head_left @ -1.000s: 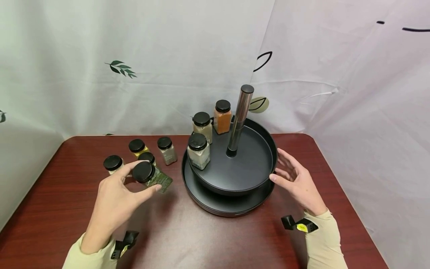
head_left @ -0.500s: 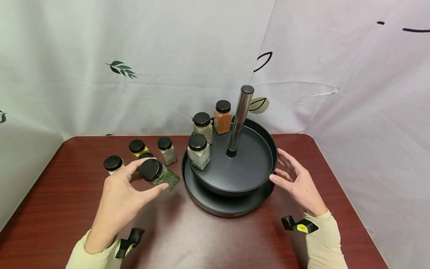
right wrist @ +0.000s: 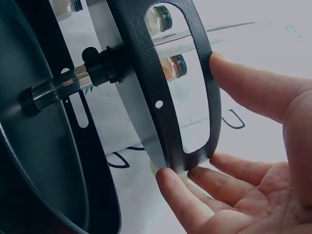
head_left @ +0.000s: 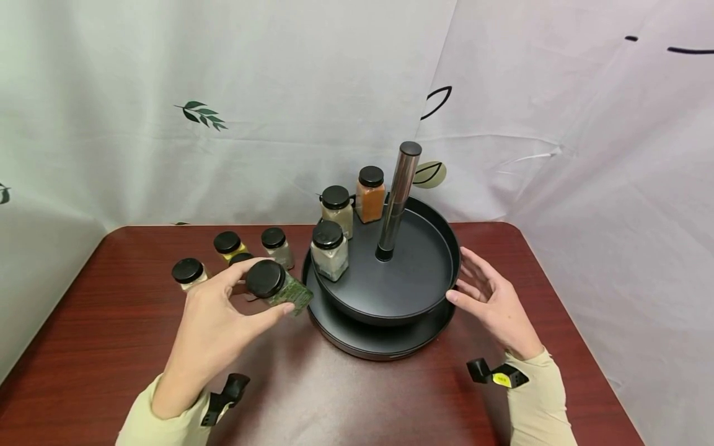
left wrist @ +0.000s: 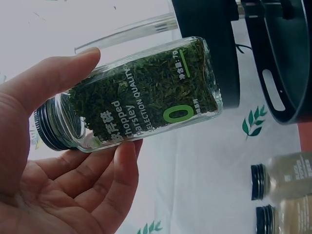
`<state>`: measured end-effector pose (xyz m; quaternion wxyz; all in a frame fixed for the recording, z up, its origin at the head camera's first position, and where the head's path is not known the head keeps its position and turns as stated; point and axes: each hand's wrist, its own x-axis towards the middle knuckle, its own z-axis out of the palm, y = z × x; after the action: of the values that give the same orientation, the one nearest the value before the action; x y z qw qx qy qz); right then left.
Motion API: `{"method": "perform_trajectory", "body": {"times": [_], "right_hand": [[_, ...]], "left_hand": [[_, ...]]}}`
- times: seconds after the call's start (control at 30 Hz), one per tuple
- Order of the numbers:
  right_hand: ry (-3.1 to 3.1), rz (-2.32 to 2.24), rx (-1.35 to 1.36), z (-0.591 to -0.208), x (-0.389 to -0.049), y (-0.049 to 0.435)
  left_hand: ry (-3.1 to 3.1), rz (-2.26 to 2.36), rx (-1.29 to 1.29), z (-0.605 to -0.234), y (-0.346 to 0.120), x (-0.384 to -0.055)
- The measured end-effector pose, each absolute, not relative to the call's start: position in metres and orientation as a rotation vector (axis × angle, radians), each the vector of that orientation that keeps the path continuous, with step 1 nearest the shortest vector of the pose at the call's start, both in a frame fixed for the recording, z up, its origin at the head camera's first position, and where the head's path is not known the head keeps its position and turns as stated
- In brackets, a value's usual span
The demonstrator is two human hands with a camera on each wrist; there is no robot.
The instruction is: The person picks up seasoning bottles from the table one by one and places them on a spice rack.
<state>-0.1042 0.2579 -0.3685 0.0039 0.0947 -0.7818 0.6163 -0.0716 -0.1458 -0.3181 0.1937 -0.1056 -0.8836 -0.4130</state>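
Thumb and fingers of my left hand (head_left: 217, 325) hold a glass jar of chopped parsley (left wrist: 144, 92), tilted, its black lid (head_left: 265, 278) toward the palm. In the head view the jar's base overlaps the left rim of a black two-tier tray stand (head_left: 401, 291). Across from it, my right hand (head_left: 496, 310) touches the upper tray's right side, thumb and fingertips spread around the slotted handle (right wrist: 210, 112) without curling round it. On the upper tray's left part stand a jar of whitish seasoning (head_left: 330, 257), a beige one (head_left: 338, 217) and an orange one (head_left: 370, 201).
Several more spice jars stand at the table's back left, among them a pale one (head_left: 189, 272), a yellow one (head_left: 229, 246) and a grey one (head_left: 279, 251). A metal post (head_left: 398, 198) rises from the upper tray. Behind the table (head_left: 357, 396) hangs a white curtain (head_left: 268, 80).
My left hand has carried the parsley jar rightward, closer to the tray stand, passing in front of the jars on the table. My right hand stays at the tray's rim.
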Motion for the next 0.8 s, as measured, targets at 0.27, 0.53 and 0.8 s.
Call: {"method": "perform_trajectory", "body": {"times": [0.27, 0.53, 0.8], "right_hand": [[-2.454, 1.919, 0.291, -0.368, -0.104, 0.258], [-2.438, 1.933, 0.301, -0.367, -0.104, 0.258], [-2.430, 1.930, 0.311, -0.368, -0.104, 0.257]], "left_hand": [[-2.492, -1.169, -0.320, -0.313, -0.134, -0.075], [-2.512, -1.165, -0.345, -0.305, -0.119, -0.078], [-2.454, -1.193, -0.438, -0.303, -0.107, -0.082]]}}
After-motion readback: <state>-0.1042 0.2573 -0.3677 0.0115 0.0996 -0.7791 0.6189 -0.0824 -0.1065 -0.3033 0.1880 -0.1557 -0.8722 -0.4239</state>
